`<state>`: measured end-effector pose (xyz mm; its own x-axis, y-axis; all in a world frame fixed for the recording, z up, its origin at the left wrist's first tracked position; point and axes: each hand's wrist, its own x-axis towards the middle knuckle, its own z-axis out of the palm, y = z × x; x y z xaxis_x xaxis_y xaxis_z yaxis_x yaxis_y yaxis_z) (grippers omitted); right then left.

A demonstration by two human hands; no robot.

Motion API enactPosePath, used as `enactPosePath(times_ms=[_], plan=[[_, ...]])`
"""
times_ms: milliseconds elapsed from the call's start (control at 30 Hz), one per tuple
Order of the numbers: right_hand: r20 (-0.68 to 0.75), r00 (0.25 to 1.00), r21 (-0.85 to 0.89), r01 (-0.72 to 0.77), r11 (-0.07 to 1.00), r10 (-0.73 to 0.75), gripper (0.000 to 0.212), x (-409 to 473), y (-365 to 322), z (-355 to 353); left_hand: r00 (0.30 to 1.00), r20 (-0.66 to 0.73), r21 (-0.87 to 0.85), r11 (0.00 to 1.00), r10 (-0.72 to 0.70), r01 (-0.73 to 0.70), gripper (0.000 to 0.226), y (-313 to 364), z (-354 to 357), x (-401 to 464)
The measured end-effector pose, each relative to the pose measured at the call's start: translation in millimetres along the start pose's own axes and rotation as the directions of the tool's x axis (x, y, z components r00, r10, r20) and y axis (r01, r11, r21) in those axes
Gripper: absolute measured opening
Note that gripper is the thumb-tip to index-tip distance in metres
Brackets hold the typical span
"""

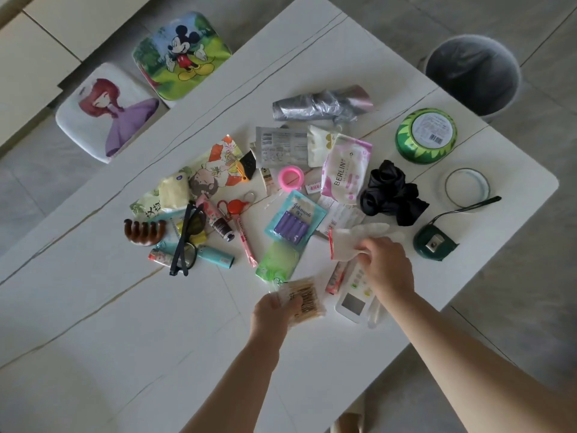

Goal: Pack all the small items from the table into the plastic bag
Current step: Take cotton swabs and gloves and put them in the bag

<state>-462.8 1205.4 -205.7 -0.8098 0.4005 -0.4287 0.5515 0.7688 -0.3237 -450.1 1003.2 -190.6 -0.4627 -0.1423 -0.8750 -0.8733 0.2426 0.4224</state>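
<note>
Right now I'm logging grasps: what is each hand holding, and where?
Left hand pinches the cotton swab packet at its near end. Right hand grips the plastic bag at its near edge.

Soft, even daylight; table [312, 73] bright, no harsh glare. Faint shadows. Wide-angle bending at frame edges. Slight overall softness; small print unreadable.

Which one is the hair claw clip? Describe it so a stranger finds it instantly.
Start at the white table and find the left edge of the clutter. Just left of the black glasses lies the hair claw clip: glossy brown with curved teeth, the only brown thing there.
</note>
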Motion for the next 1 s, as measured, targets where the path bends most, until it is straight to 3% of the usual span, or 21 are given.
enactPosePath(times_ms=[233, 400, 467, 600, 733, 867, 933, 1000], plan=[[-0.198, 0.979, 0.157, -0.010, 0.988, 0.042, 0.025, -25, 20, -30, 1.000, 0.024, -0.032, 0.999, -0.011, 0.012, 0.010, -9, 3, -15], [-0.312, 0.929, 0.258, -0.119, 0.959, 0.200, 0.023, -55, 43, -33, 0.999, 0.053, 0.000, 1.000, 0.000, 0.000, 0.009, -13, 7, -27], [-0.253, 0.934, 0.292, -0.176, 0.940, 0.254, 0.025, -63, 45, -25, 0.998, 0.060, 0.005, 1.000, 0.001, -0.002, 0.009, -17, 7, -30], [0.101, 0.963, 0.324, -0.270, 0.907, 0.251, 0.055, -75, 42, 14, 0.998, 0.065, 0.058, 0.998, 0.004, -0.008, 0.011, -26, 8, -27], [0.059, 0.951, 0.262, -0.309, 0.914, 0.305, 0.069, -76, 37, 35, 0.996, 0.085, 0.098, 0.995, 0.026, -0.035, 0.018, -32, 5, -22], [0.016, 0.960, 0.211, -0.278, 0.937, 0.281, 0.056, -72, 38, 38, 0.994, 0.097, 0.108, 0.992, 0.051, -0.062, 0.018, -36, 1, -20], [0.068, 0.945, 0.359, -0.322, 0.876, 0.320, 0.048, -72, 42, 30, 0.994, 0.101, 0.099, 0.993, 0.051, -0.061, 0.015, -36, 2, -21], [0.181, 0.906, 0.582, -0.412, 0.702, 0.382, 0.043, -75, 46, 17, 0.994, 0.104, 0.094, 0.994, 0.045, -0.055, 0.013, -35, 3, -26]])
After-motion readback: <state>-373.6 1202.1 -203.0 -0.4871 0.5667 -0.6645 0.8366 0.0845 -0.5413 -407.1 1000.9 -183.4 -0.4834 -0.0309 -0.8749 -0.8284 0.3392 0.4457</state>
